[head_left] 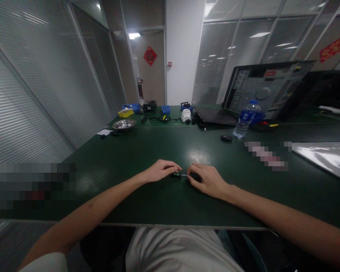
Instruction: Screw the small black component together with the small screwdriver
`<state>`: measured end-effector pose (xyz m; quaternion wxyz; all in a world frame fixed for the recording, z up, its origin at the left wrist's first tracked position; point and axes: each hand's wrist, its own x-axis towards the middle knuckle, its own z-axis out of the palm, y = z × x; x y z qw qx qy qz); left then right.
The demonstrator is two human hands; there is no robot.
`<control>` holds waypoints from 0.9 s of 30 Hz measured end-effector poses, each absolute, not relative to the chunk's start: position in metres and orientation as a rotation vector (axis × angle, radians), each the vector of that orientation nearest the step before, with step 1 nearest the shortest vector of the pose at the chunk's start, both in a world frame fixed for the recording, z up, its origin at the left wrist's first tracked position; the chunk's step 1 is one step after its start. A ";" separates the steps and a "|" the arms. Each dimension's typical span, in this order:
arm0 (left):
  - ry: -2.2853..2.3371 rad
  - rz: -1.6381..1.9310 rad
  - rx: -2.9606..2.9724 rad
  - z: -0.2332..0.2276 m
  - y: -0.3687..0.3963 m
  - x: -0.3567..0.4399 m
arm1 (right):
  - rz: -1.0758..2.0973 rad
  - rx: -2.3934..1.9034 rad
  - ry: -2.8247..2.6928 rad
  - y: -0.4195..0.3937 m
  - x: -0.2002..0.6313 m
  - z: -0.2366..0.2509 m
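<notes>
Small dark part [176, 175] with thin metal pin, near-centre on matte green tabletop [147, 151], pinched by left hand [159, 170] fingers; right hand [208, 180] clenched on pin's dark handle [195, 176]. Bare smooth surface around; near edge close.

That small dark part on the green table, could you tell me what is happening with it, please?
A seated person holds a small dark part down on the green table with the left hand. The right hand holds a thin tool whose metal tip meets the part. A water bottle stands farther back.
</notes>
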<state>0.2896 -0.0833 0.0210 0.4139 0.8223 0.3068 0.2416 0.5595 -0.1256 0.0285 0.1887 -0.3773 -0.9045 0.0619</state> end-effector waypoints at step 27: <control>0.748 0.705 2.143 0.018 -0.090 0.298 | 0.094 -0.888 -2.595 -0.122 0.553 0.015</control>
